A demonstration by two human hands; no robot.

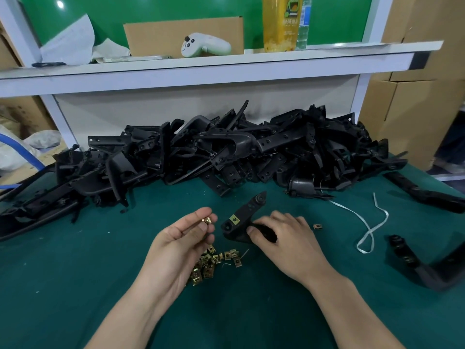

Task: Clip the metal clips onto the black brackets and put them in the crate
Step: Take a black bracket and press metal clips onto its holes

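Left hand (187, 238) pinches small brass-coloured metal clip (206, 220); right hand (281, 236) grips black plastic bracket (245, 217), just beside.

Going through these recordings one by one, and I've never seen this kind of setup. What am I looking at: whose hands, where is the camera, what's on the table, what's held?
No robot here: just a person's two bare hands, filmed by one head-worn camera looking down. The left hand pinches a brass-coloured metal clip. The right hand grips a black bracket that carries one fitted clip. On the green mat lie loose clips, under the left hand; a heap of brackets sits behind. No crate shows.
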